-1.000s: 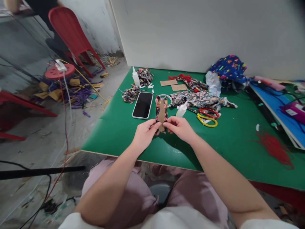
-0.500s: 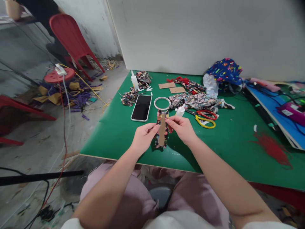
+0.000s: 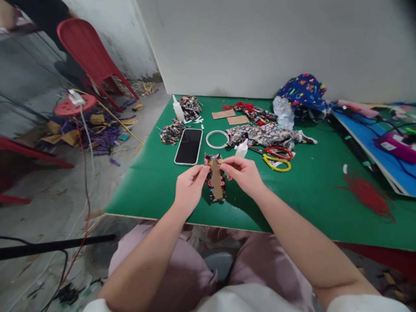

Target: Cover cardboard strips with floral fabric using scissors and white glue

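A narrow brown cardboard piece edged with dark floral fabric [image 3: 217, 183] is held upright between my two hands, just above the green table. My left hand [image 3: 190, 185] pinches its left edge near the top. The upper right edge is pinched by my right hand [image 3: 244, 174]. Behind the strip lies a white ring [image 3: 217, 139]. A small white glue bottle [image 3: 241, 149] stands just beyond my right fingers, and scissors with red and yellow handles [image 3: 277, 158] lie to its right. A phone [image 3: 189, 147] with a dark screen is beyond my left hand.
Floral cloth [image 3: 263, 135], two cardboard pieces [image 3: 223, 114] and another glue bottle [image 3: 178, 109] lie toward the back of the green table [image 3: 292, 208]. Red threads [image 3: 370, 195] and a blue board [image 3: 367, 149] are at right. A person [image 3: 45, 21] sits by a red chair [image 3: 87, 52].
My fingers have shifted slightly along the top edges of the strip, which now leans a little to the left. The view has turned slightly to the right.
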The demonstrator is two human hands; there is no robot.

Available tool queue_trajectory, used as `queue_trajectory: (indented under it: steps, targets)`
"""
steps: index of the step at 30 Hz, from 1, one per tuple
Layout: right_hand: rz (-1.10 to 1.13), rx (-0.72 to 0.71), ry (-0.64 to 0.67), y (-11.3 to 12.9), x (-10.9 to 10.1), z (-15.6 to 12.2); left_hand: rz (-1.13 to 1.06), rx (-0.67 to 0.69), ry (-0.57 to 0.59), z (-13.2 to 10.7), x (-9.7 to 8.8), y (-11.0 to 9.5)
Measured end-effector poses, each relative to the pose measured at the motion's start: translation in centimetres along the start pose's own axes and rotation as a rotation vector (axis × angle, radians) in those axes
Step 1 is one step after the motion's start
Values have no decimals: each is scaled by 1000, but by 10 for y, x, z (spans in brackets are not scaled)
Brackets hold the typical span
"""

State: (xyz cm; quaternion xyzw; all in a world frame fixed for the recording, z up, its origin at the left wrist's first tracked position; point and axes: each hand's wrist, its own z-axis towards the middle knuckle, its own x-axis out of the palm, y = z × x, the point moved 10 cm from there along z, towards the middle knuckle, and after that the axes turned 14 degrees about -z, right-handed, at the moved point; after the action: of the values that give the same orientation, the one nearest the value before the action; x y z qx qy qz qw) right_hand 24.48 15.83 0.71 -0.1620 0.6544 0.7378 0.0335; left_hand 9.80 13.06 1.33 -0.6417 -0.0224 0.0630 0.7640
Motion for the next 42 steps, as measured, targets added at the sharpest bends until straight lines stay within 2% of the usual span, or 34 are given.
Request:
queue_trajectory:
  steps: [4,7,10,13,16,19,22,24,25,27,29,31,33,35,38,40,42]
  targets:
    - [37,8,-1,-2,-2,1,136,59,45,-4,4,-10]
    - [31,6,7,-3,-1,1,146,74,69,-7,9,-11]
    - [55,8,-24,-4,-2,1,0,-42,115,-7,17,3]
    - [105,16,-91,-7,-9,2,-239,-208,223,-9,34,19]
    - [134,29,-123,-10,-14,4,-418,-329,344,-15,52,25]
    - [149,23,-145,-10,-19,5,-481,-420,438,-23,64,27]
    - [161,22,-185,-11,-26,5,-450,-493,471,-27,66,32]
    - [143,36,-204,-13,-30,5,-468,-483,417,-22,57,32]
    - [126,45,-203,-15,-31,6,-497,-448,355,-15,49,30]
    - [61,49,-169,-17,-28,7,-578,-332,197,0,26,22]
    - [-96,-10,-103,-12,-20,8,-646,-202,47,12,2,12]
    - [-345,-158,3,-1,0,5,-686,-113,-45,20,-16,4]
    - [-618,-350,158,11,32,-6,-696,-86,-104,23,-27,-1]
    - [-836,-509,315,14,67,-23,-692,-76,-147,25,-32,-4]
    - [-1033,-627,404,11,98,-46,-697,-55,-184,26,-33,-8]
    - [-1106,-615,382,7,100,-53,-702,-62,-194,26,-30,-10]
    - [-1161,-552,327,0,88,-56,-706,-69,-185,26,-25,-11]
